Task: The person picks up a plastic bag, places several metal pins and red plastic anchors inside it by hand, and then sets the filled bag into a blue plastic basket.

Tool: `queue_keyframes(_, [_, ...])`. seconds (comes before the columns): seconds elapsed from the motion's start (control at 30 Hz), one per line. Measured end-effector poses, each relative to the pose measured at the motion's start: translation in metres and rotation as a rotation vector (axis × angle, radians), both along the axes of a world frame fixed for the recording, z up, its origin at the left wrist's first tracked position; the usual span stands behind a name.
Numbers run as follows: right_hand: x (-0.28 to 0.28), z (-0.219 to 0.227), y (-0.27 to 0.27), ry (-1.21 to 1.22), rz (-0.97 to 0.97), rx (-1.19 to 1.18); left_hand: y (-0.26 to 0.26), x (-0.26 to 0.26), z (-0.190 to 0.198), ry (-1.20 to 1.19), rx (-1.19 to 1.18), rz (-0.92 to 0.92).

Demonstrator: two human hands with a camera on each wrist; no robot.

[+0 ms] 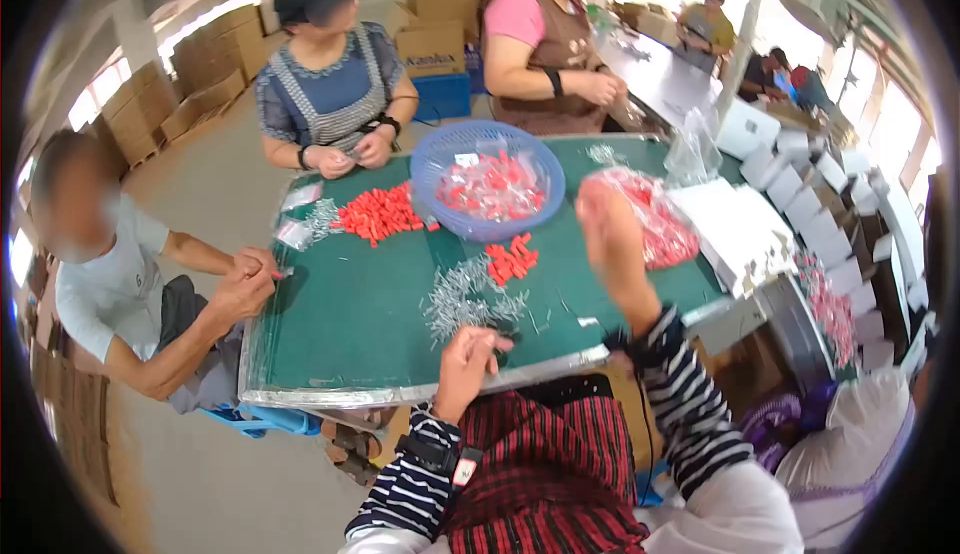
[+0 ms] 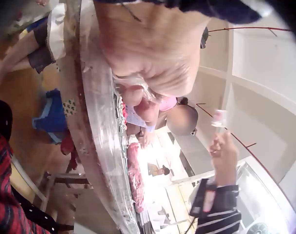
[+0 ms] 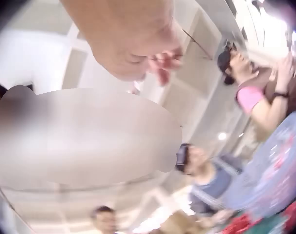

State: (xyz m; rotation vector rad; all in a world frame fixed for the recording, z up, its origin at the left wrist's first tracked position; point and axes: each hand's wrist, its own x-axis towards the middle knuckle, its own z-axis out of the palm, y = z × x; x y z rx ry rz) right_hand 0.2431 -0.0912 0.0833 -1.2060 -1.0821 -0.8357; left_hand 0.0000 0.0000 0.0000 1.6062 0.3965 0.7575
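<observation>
Over the front edge of the green table (image 1: 330, 344), my left hand (image 1: 470, 364) has its fingers curled, beside a heap of silver screws (image 1: 455, 299). A shiny piece of clear plastic (image 2: 144, 87) shows between its fingers in the left wrist view. My right hand (image 1: 612, 239) is raised above the table, blurred. In the left wrist view it pinches a small whitish packet (image 2: 219, 118) with a pinkish patch. Small red plastic plugs (image 1: 512, 260) lie beside the screws. Behind the raised hand is a large clear bag of red pieces (image 1: 665, 224).
A blue basket (image 1: 425, 189) of filled packets stands at the table's far side. More red plugs (image 1: 380, 216) and screws (image 1: 322, 219) lie left of it. White boxes (image 1: 790, 189) crowd the right. Three people (image 1: 335, 84) are around the table's left and far sides.
</observation>
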Motion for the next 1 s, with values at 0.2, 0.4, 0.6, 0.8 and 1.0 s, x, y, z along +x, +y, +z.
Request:
queue_keyframes(0.2, [-0.028,-0.095,-0.113,0.422,0.703,-0.814,-0.114,0.054,-0.045,-0.069,-0.231,0.054])
queue_keyframes(0.4, [-0.049,-0.115,-0.111,0.443,0.893,-0.796,-0.109,0.051,-0.05,-0.04,0.148,0.233])
queue_keyframes(0.6, [-0.048,-0.119,-0.108,0.591,1.046,-0.908,-0.114,0.053,-0.042,-0.013,-0.035,0.292])
queue_keyframes(0.8, [-0.044,-0.139,-0.104,0.684,1.034,-0.848,-0.112,0.052,-0.043,0.046,0.014,0.219])
queue_keyframes(1.0, [-0.041,-0.132,-0.105,0.672,1.114,-0.848,-0.116,0.055,-0.043,-0.019,-0.018,0.197])
